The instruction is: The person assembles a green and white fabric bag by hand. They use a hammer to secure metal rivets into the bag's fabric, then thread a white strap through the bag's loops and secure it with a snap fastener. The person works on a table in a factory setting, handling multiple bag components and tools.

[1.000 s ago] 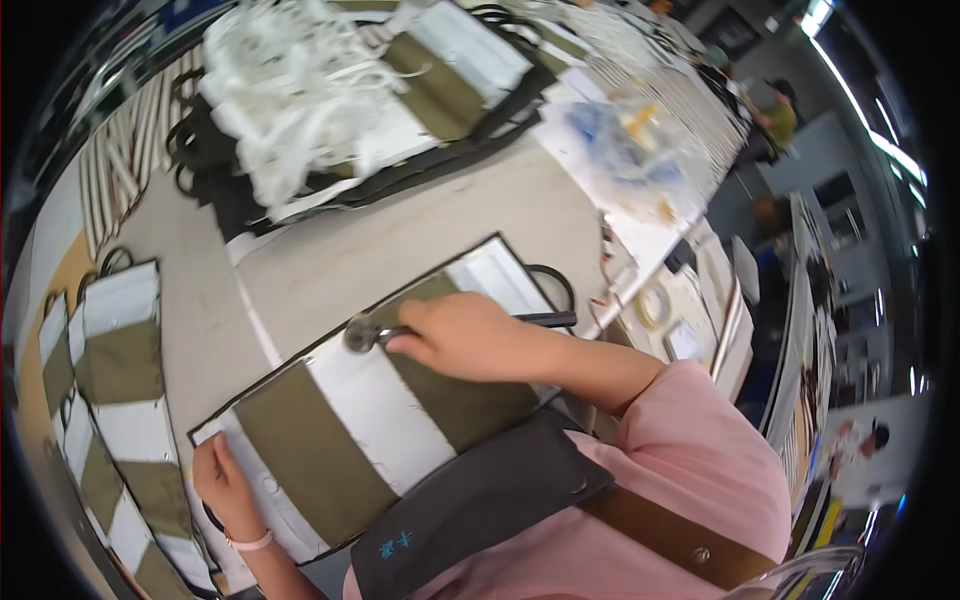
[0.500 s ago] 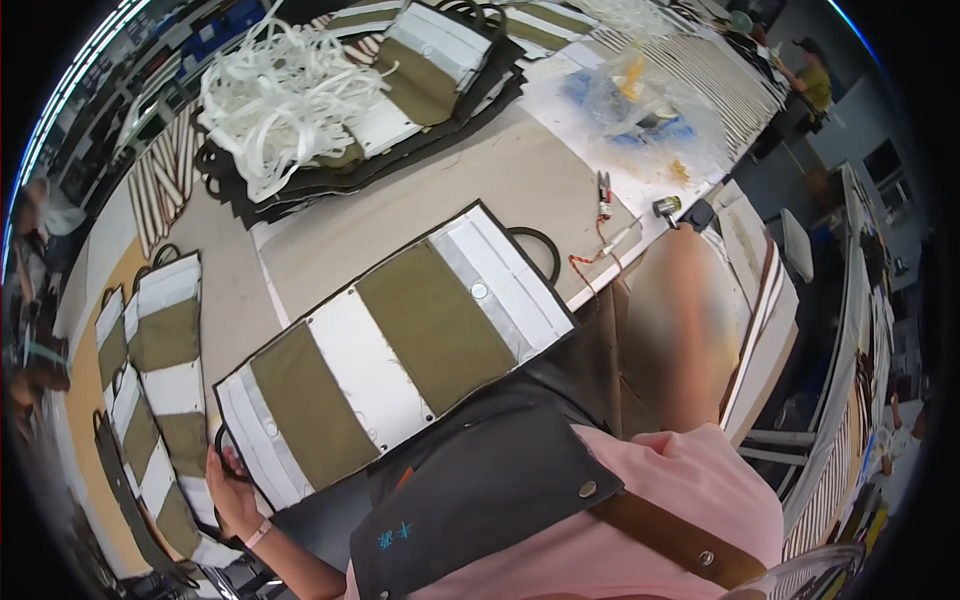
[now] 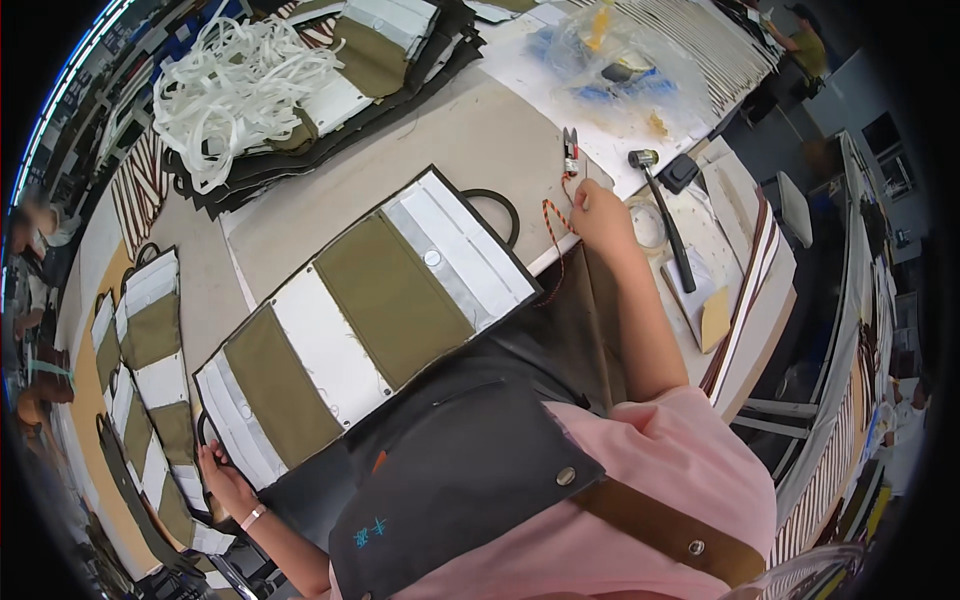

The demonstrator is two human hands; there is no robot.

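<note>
A flat bag panel (image 3: 335, 345) in olive and white stripes with dark edging lies slanted across the table's near edge. Black loop handles (image 3: 505, 205) stick out at both ends. My left hand (image 3: 228, 485) is closed at its lower left end, gripping beside the handle there; some fingers are hidden. Beyond the panel's right end, my right hand (image 3: 600, 220) pinches a thin, stick-like tool (image 3: 587, 172), mostly hidden in the fingers. Just past those fingertips are small red-handled thread snips (image 3: 571, 150), tied to an orange and black cord (image 3: 548, 220).
A black-handled hammer (image 3: 675, 225) and a tape roll (image 3: 648, 225) lie to the right. Tangled white strips (image 3: 240, 90) top a stack of panels (image 3: 385, 50) at the back. More striped panels (image 3: 160, 350) sit at left; a clear plastic bag (image 3: 640, 85) lies behind.
My right hand has left the hammer, which now lies down, and has moved left to pinch the thin tool from the tabletop. My left hand stays at the panel's end.
</note>
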